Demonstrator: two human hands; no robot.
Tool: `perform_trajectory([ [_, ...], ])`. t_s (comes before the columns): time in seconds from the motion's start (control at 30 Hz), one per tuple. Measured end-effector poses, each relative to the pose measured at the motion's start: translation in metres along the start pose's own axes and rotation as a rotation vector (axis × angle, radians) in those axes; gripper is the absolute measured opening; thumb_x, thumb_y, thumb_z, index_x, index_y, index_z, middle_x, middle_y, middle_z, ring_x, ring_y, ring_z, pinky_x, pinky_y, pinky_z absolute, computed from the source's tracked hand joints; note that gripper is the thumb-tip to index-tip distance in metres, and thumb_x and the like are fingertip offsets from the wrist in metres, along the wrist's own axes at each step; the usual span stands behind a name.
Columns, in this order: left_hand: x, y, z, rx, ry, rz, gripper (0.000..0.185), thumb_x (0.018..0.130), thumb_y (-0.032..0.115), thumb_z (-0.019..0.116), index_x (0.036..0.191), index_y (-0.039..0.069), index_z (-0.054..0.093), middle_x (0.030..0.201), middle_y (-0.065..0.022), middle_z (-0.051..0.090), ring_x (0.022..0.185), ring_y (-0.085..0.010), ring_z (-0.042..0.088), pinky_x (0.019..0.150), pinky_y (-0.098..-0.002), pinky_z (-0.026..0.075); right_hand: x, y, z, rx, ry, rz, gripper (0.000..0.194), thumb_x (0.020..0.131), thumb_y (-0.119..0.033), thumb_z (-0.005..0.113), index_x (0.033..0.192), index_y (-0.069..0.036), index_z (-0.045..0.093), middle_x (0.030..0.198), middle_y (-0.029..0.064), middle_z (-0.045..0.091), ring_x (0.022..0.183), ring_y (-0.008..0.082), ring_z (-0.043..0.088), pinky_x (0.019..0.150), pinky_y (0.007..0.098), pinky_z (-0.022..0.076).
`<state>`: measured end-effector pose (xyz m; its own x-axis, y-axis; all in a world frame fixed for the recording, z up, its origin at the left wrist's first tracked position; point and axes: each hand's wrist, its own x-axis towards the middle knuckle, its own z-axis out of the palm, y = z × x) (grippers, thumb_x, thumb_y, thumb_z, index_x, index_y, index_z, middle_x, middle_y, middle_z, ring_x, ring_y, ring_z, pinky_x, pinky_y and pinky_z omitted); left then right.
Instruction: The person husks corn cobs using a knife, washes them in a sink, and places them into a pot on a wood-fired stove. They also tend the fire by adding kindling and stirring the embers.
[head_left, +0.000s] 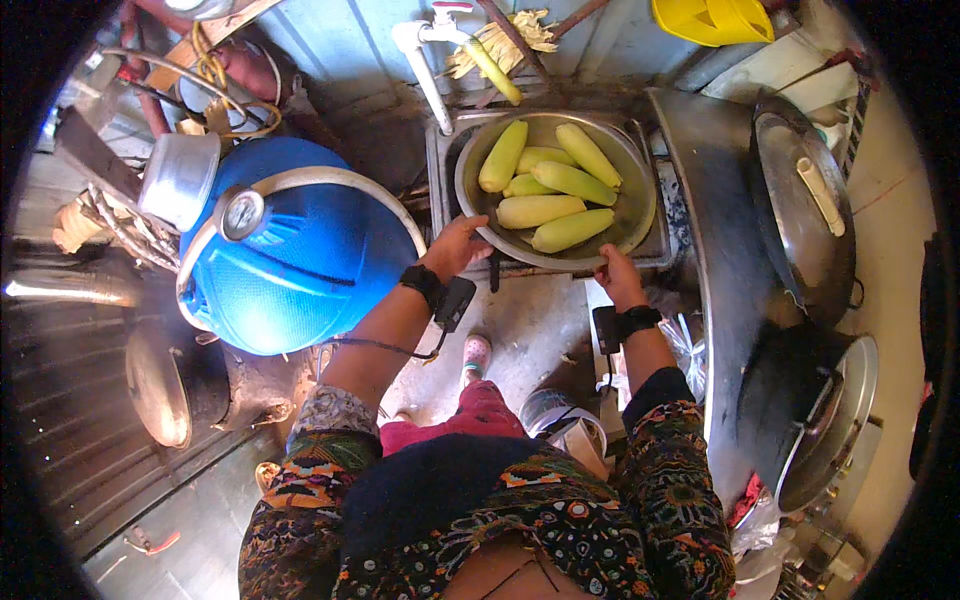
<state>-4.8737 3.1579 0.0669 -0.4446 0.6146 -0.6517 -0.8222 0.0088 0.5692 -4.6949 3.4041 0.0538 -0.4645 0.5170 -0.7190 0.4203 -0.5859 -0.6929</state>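
A wide metal basin (637, 229) rests over the sink (437, 161) in front of me. Several ears of corn (574, 229), still in pale green inner husks, lie inside it. My left hand (455, 246) grips the basin at its lower left, thumb near the rim and fingers partly hidden below. At the lower right, the fingers of my right hand (621, 276) are closed on the same rim. Each wrist wears a black strap with a small box.
A white pipe tap (420, 45) with a yellow spout tube (491, 71) rises behind the basin. Left stands a large blue drum (300, 262) beside an aluminium pot (178, 180). A dark counter (709, 225) at right bears a lidded wok (806, 202). A bucket (544, 409) sits below.
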Motion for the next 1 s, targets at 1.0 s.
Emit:
perform_trajectory([
  [1.0, -0.104, 0.013, 0.002, 0.7, 0.556, 0.85, 0.017, 0.077, 0.006, 0.062, 0.093, 0.006, 0.061, 0.056, -0.0014, 0.049, 0.05, -0.0052, 0.044, 0.048, -0.021, 0.039, 0.063, -0.089, -0.055, -0.752, 0.314, -0.232, 0.06, 0.076, -0.038, 0.065, 0.109, 0.009, 0.049, 0.094, 0.0206, 0.059, 0.082, 0.0316, 0.059, 0.069, 0.0378, 0.0492],
])
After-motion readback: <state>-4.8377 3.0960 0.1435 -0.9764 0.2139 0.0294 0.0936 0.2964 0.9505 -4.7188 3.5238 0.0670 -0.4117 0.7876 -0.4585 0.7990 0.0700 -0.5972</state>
